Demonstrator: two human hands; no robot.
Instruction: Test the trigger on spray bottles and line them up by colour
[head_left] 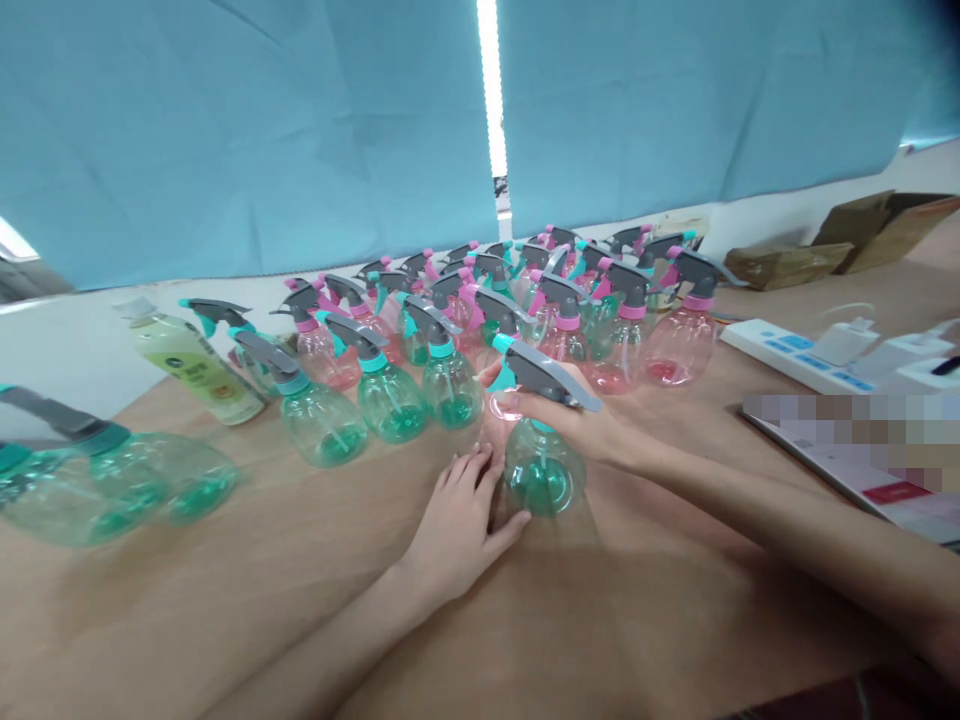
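Observation:
A teal clear spray bottle (543, 478) with a grey trigger head stands on the wooden table (300, 590) in front of me. My right hand (581, 425) is closed round its neck, just under the grey head. My left hand (459, 522) lies open and flat on the table, its thumb touching the bottle's lower left side. Behind them stands a crowd of several teal spray bottles (390, 395) and pink spray bottles (679, 335), all upright.
Two teal bottles (112, 485) stand at the left edge, beside a yellowish bottle (193, 365). A white power strip (799, 355) with chargers and a printed sheet (855, 455) lie at right. Cardboard boxes (870, 235) sit at the far right under blue curtains.

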